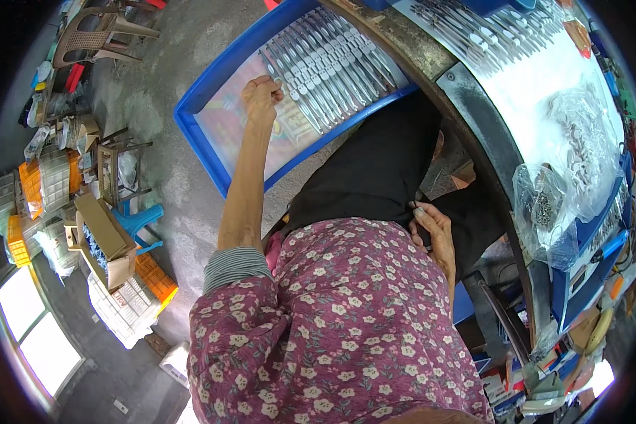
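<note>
In the blue tray [219,76], a row of slender metal pieces [332,63] fills the right part, each piece's long axis slanting from the tray's far wall toward its near wall, down to the right as we look. The row lies just to the right of our left hand [263,93], which hangs over the tray beside its leftmost piece and is clearly the nearer one. Its fingers are bent in and narrow; we cannot tell whether they touch or grip a piece. Our right hand [434,226] rests in our lap, outside the tray, well apart from its near wall, fingers curled; we cannot tell whether it holds anything.

We count one tray and one row in it, of well over ten pieces, overlapping too closely for an exact number. To the right of the tray stands one workbench [472,106], bearing one loose pile of similar metal pieces [484,35] and at least one clear plastic bag [543,205]. Left of the tray we see one blue stool [136,222] and one brown chair [85,40].
</note>
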Demonstrator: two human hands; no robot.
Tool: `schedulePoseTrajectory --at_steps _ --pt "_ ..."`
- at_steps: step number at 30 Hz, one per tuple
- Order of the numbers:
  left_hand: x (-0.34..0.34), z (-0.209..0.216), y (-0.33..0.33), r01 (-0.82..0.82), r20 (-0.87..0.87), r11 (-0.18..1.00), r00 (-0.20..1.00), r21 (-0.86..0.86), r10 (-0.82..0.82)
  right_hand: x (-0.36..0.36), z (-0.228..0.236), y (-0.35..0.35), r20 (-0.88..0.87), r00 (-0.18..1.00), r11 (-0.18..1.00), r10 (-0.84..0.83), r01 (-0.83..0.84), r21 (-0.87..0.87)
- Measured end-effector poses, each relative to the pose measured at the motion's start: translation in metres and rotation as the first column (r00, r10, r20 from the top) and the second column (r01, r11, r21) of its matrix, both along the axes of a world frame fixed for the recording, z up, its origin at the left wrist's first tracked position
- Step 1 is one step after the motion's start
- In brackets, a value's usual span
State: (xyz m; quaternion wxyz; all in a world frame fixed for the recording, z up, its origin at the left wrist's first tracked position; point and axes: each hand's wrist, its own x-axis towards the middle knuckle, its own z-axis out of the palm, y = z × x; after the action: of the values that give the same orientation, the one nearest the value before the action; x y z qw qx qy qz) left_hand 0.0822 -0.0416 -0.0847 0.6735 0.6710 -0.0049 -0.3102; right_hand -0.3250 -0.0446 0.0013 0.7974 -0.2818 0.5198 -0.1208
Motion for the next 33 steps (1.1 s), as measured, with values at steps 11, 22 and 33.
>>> schedulePoseTrajectory --at_steps 11,22,33 --pt "0.005 -0.002 -0.012 0.031 0.088 0.998 0.995 0.064 -0.036 0.000 -0.009 -0.001 0.059 0.998 0.999 -0.031 0.032 -0.021" --pt "-0.012 0.004 0.000 0.046 0.155 0.996 0.986 0.071 -0.057 -0.003 -0.007 0.002 0.033 0.999 1.000 -0.021 0.021 -0.005" --pt "-0.026 0.021 0.018 0.032 0.190 0.985 0.982 -0.171 0.002 0.000 -0.005 0.001 0.039 0.999 0.999 -0.014 0.015 -0.034"
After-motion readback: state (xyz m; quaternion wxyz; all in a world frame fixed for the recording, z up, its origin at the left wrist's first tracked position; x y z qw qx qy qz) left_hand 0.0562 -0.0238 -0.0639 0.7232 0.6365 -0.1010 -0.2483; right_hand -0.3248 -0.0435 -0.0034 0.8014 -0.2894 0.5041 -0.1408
